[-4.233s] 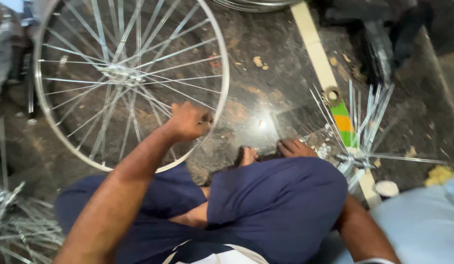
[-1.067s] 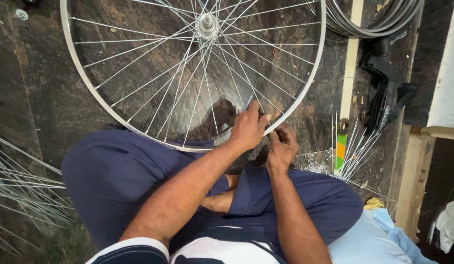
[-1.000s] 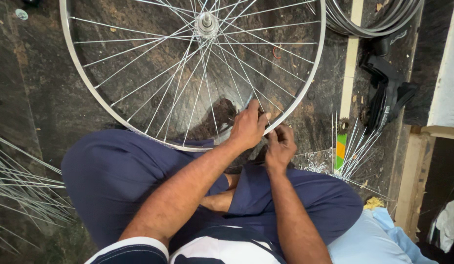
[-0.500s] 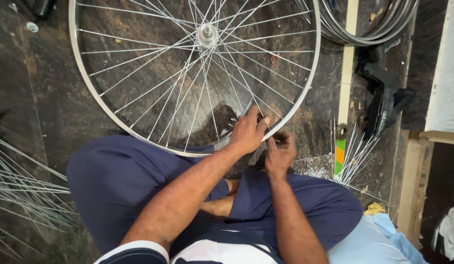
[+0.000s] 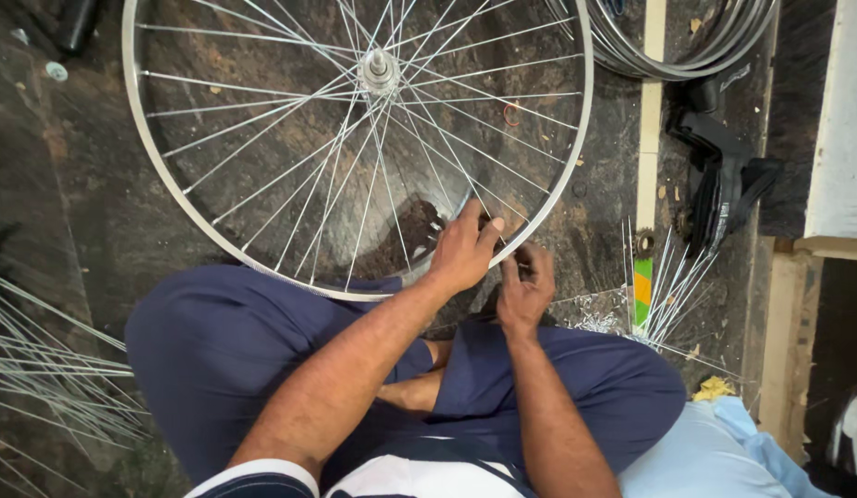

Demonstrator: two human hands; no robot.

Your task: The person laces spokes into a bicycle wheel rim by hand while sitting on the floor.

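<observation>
A silver spoked bicycle wheel (image 5: 216,242) lies flat on the dark stone floor in front of my crossed legs in blue trousers, its hub (image 5: 379,66) near the top. My left hand (image 5: 462,251) grips the near right part of the rim, fingers curled over it among the spokes. Just beside it, my right hand (image 5: 526,286) is closed at the rim's outer edge, pinching something small that I cannot make out.
Loose spokes (image 5: 668,286) fan out on the floor to the right by a green and orange strip. More spokes (image 5: 41,369) lie at the left. Stacked rims (image 5: 686,55) sit at the top right, with a black object (image 5: 723,175) below them. Wooden edging runs along the right.
Four seconds ago my right hand lay on the floor by the loose spokes; now both hands are together at the rim. Over the last second the view has shifted and the hands barely moved.
</observation>
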